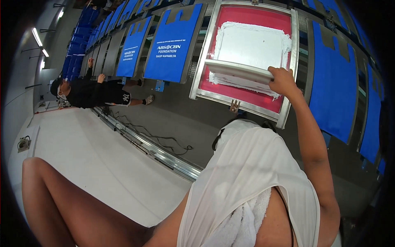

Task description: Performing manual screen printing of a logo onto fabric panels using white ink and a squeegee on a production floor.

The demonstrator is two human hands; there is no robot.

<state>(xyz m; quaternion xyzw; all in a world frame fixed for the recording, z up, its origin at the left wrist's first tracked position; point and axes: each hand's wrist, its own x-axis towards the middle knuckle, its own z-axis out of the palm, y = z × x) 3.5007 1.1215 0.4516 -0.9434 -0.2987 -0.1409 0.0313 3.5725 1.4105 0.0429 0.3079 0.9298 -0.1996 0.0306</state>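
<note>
My right hand (281,78) grips the right end of a long metal squeegee (238,71), which lies across the lower part of a screen printing frame. The silver frame (293,49) holds a red screen (220,88) with thick white ink (251,45) spread over its middle and ragged at the edges. A metal clamp (234,106) sits at the frame's near edge. My bent left arm (49,193) shows at the lower left; that hand is out of view.
Blue bags (166,66) lie on rows of platens either side of the frame. A co-worker (88,92) in black stands at the left along the row, hands raised. Cables (164,144) run on the floor beside a metal rail (140,144); a white surface (82,148) lies left.
</note>
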